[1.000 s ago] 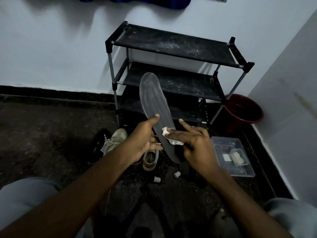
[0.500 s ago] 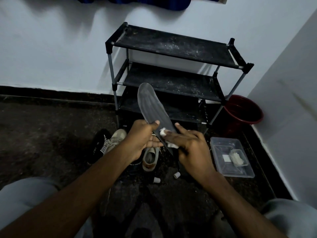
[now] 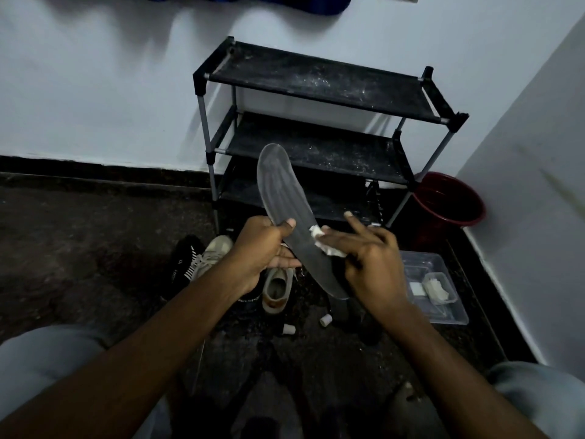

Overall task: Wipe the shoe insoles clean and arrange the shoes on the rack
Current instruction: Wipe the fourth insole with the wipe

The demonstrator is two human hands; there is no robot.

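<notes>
A long grey insole point(image 3: 281, 198) is held up in front of the black three-shelf shoe rack point(image 3: 316, 87). My left hand point(image 3: 264, 248) grips the insole at its middle, thumb on top. My right hand point(image 3: 370, 261) presses a crumpled white wipe point(image 3: 323, 242) against the insole's lower half, with the index finger sticking out. Below the hands, a beige shoe point(image 3: 277, 288) and a black shoe with white laces point(image 3: 186, 261) lie on the dark floor. The rack's shelves hold no shoes.
A dark red bucket point(image 3: 449, 201) stands in the corner to the right of the rack. A clear plastic container point(image 3: 443, 299) with white wipes sits on the floor at right. Two small white caps point(image 3: 325, 320) lie on the floor. White walls stand behind and to the right.
The insole dipped and then rose a little, tilting more. My right hand slid the wipe along the insole's lower half.
</notes>
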